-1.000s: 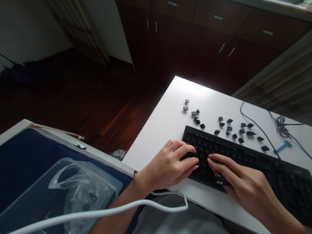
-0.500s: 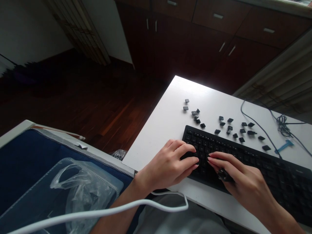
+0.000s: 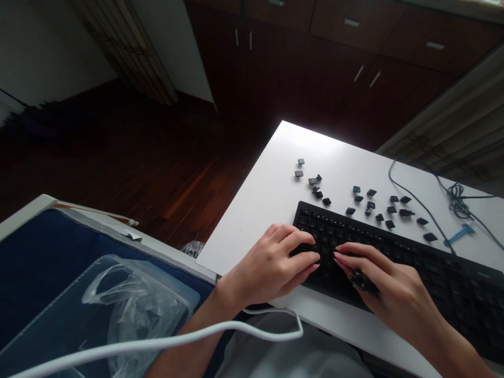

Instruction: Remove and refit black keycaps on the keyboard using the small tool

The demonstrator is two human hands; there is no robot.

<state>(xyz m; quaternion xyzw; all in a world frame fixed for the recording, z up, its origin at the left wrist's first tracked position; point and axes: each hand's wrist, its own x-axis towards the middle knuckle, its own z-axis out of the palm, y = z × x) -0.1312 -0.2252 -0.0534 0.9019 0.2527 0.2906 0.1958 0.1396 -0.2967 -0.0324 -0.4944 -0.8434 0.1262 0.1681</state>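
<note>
Lit table [image 3: 268,205], dark cabinets [image 3: 334,52] behind: keyboard [image 3: 425,262] touched by slack-fingered left hand [image 3: 271,265], dark piece [image 3: 360,281] pinched in right hand [image 3: 394,296], keycaps [image 3: 370,205] scattered.

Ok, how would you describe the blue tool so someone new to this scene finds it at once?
On the white table, look past the far edge of the black keyboard, towards its right end. There, right of the scattered black keycaps and just below the dark cable, lies the blue tool. It is the only brightly coloured, long thin piece among small black bits.

right hand [image 3: 394,296] eased slightly right along keyboard [image 3: 433,265], small dark piece [image 3: 360,281] in its fingers carried along
</note>
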